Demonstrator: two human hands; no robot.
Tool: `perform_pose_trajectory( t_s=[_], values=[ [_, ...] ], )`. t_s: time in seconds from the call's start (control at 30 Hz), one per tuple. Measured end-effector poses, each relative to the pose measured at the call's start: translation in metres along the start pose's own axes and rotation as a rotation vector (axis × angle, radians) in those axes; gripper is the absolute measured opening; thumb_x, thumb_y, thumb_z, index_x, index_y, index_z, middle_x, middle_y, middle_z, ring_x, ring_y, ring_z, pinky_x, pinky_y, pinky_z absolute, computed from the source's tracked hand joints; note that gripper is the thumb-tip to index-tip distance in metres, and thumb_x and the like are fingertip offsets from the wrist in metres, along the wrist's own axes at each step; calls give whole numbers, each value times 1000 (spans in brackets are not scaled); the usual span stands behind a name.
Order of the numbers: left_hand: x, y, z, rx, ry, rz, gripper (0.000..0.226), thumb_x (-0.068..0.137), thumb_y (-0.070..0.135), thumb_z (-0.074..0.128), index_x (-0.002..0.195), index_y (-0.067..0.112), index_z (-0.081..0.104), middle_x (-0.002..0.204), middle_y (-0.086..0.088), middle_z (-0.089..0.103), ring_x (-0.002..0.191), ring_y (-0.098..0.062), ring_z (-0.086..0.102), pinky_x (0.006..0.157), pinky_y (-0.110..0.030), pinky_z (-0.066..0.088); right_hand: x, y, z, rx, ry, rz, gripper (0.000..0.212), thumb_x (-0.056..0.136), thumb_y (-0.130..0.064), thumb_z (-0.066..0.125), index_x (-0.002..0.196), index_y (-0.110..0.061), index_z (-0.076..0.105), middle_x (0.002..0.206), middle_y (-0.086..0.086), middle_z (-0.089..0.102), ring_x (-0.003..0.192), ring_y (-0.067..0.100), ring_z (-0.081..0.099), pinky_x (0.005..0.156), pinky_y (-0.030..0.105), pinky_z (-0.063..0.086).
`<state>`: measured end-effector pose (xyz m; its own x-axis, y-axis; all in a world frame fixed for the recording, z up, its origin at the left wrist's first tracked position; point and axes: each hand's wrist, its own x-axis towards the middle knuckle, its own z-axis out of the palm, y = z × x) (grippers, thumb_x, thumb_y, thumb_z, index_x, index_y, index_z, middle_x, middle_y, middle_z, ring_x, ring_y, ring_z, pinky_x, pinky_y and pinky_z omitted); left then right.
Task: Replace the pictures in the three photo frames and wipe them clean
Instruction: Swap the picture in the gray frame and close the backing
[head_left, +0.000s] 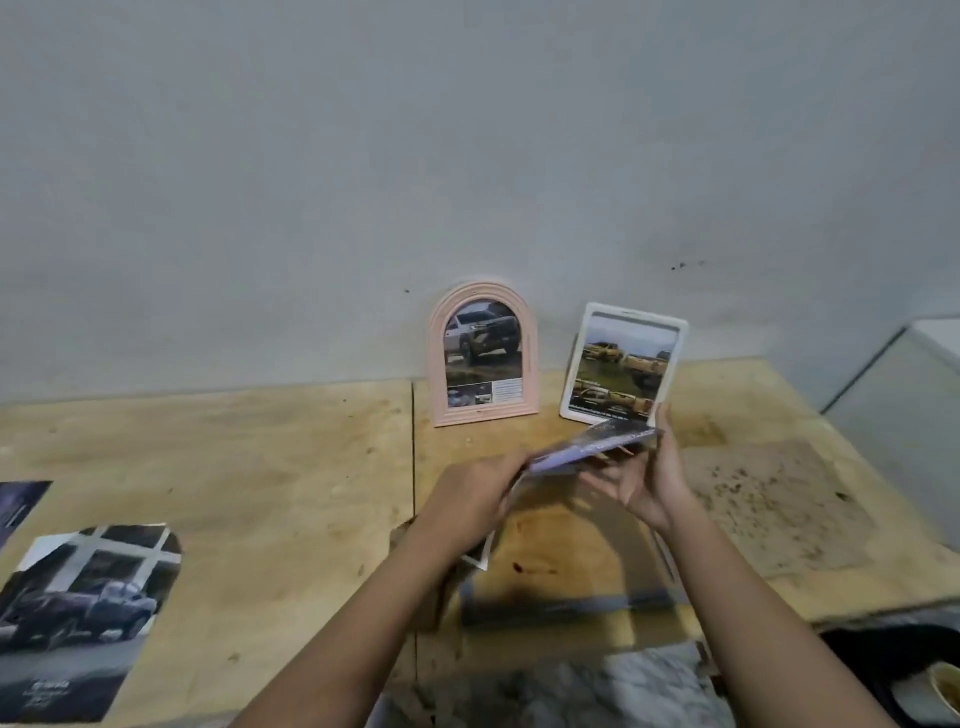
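A pink arched photo frame (483, 356) stands against the wall with a truck picture in it. To its right leans a white rectangular frame (623, 364) holding a picture of yellow trucks. Between my hands, above the table, is a third flat frame or picture (592, 447), purplish and seen almost edge-on. My left hand (475, 499) grips its left end. My right hand (641, 475) holds its right end with the fingers spread underneath. A clear frame part (571, 605) lies on the table below my hands.
Loose car pictures lie at the left: a large one (88, 618) near the front edge and a dark one (18, 506) at the far left. The wooden table (260, 467) has a stained patch at right (769, 504). A patterned cloth (561, 691) lies at the front edge.
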<state>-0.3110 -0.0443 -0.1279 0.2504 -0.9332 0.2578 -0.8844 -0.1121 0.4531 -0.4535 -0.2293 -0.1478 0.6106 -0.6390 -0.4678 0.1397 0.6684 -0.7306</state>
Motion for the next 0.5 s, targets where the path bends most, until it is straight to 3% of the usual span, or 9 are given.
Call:
perform_pose_trajectory(
  t_s=[0.03, 0.1, 0.17, 0.2, 0.33, 0.43, 0.5],
  values=[
    [-1, 3, 8, -2, -2, 34, 23, 96, 32, 45, 118, 25, 50, 108, 0, 66, 93, -16, 62, 69, -20, 42, -3, -4, -10, -12, -2, 24, 57, 77, -62, 54, 105, -13, 61, 101, 16, 70, 96, 35, 64, 75, 47, 55],
    [-6, 5, 25, -19, -48, 33, 25, 97, 28, 44, 122, 26, 49, 115, 4, 63, 99, -10, 60, 75, -15, 40, -8, -4, -33, -28, 21, 75, 39, 69, -28, 76, 97, -4, 63, 89, 18, 71, 80, 30, 70, 66, 38, 60],
    [-12, 1, 40, -60, -160, -22, 27, 97, 28, 43, 124, 27, 49, 125, 5, 58, 109, -9, 55, 85, -19, 41, -9, 1, -55, -100, 88, 134, 15, 81, 1, 59, 95, 1, 59, 75, 14, 72, 63, 21, 71, 57, 26, 59],
    [-14, -2, 48, -87, -229, -23, 28, 96, 30, 44, 124, 27, 49, 128, 5, 56, 113, -9, 53, 89, -20, 42, -7, 4, -64, -164, 118, 161, 14, 86, 7, 49, 95, 0, 58, 71, 11, 72, 59, 18, 70, 54, 24, 58],
    [-30, -15, 82, -182, -393, 52, 39, 87, 37, 57, 122, 21, 55, 123, 4, 58, 110, -9, 54, 92, -29, 48, -9, 21, -95, -596, 223, 224, 23, 88, 10, 47, 102, -4, 59, 68, 9, 69, 53, 20, 64, 40, 25, 48],
    [-41, -23, 98, -158, -315, -81, 47, 87, 44, 49, 122, 15, 58, 128, -1, 56, 117, -15, 51, 98, -24, 40, -4, 28, -113, -786, 295, 156, 28, 85, 11, 50, 108, 2, 62, 83, 15, 66, 68, 26, 60, 58, 29, 44],
    [-47, -32, 107, -111, -270, -188, 42, 90, 35, 52, 124, 12, 56, 132, -4, 51, 123, -20, 47, 98, -24, 36, -2, 29, -118, -829, 345, 121, 29, 84, 11, 51, 110, 2, 62, 93, 16, 66, 79, 27, 60, 67, 33, 45]
  ],
)
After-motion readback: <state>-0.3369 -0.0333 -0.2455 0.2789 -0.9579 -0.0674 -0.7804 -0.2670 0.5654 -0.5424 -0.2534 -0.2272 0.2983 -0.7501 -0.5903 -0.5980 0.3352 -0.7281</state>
